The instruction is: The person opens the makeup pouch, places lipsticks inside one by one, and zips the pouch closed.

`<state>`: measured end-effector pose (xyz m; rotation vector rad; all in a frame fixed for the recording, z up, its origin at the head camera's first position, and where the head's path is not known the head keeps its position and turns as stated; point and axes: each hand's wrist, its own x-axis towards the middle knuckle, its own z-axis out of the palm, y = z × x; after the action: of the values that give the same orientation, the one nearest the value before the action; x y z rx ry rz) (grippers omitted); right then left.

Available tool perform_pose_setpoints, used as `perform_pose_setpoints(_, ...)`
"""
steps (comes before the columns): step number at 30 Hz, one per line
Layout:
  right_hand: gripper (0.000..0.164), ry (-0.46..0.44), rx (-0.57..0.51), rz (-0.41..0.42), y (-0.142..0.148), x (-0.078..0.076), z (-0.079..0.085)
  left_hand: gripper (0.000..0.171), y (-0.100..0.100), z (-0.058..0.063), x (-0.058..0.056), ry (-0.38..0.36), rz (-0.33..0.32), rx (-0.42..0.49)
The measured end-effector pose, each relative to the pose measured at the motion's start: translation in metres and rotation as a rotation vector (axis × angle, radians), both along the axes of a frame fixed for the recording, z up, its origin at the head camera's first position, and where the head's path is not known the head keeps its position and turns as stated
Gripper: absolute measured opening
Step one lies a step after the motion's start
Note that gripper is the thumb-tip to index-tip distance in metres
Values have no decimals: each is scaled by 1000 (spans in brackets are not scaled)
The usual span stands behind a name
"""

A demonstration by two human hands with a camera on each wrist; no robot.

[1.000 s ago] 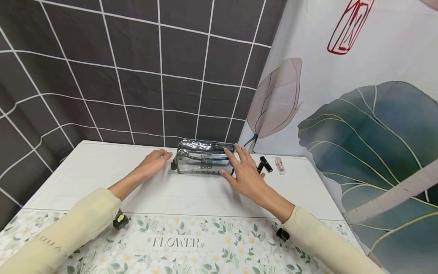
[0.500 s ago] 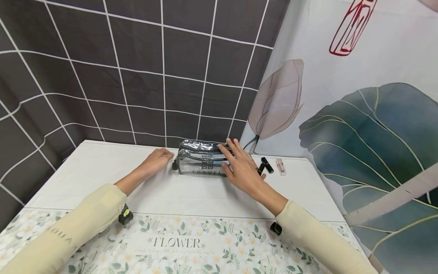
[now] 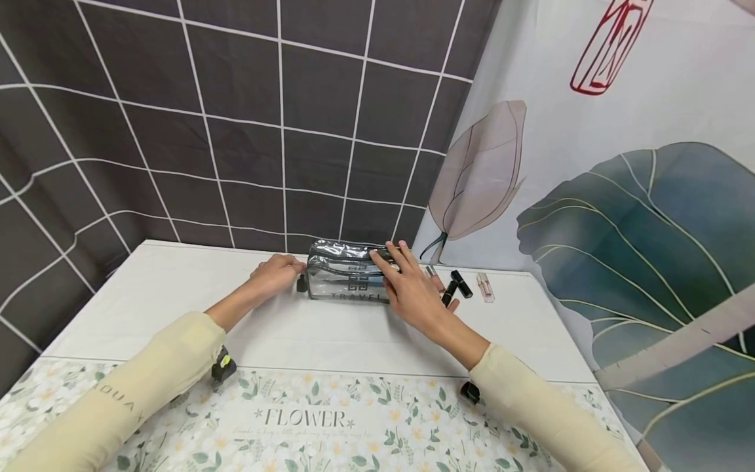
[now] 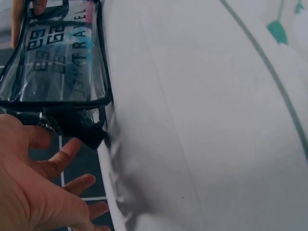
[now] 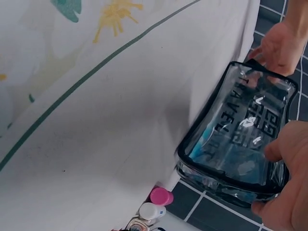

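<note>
A clear zip cosmetic bag (image 3: 339,286) with black trim and "TRAVEL" lettering stands at the table's back edge. Something blue and pink shows through it in the wrist views. My right hand (image 3: 415,292) holds its right end, thumb against the lettered front (image 4: 60,57), long fingers stretched over the top. My left hand (image 3: 272,275) is at the bag's left end, close to the black end tab (image 4: 79,127). Seen from the left wrist, its fingers are spread and loosely bent; whether the thumb touches the zipper is hidden.
Beside the right hand lie a small lip gloss tube (image 3: 434,278), two black lipstick-like tubes (image 3: 462,284) and a pale pink clear tube (image 3: 485,287). A pink cap (image 5: 161,196) and a white cap (image 5: 152,211) show below the bag. Grid-patterned cloth (image 3: 236,131) hangs behind.
My right hand has slid left along the bag, uncovering the lip gloss tube beside it. The left hand has come closer to the bag's left end. The bag stays almost in place.
</note>
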<state>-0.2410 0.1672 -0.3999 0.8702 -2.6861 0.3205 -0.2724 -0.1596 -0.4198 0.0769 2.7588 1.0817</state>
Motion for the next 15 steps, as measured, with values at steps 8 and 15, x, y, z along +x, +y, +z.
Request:
perform_pose_setpoints(8, 64, 22, 35, -12, -1, 1, -3, 58, -9, -24, -21, 10, 27, 20)
perform_pose_setpoints(15, 62, 32, 35, -1, -2, -2, -1, 64, -3, 13, 6, -115, -17, 141)
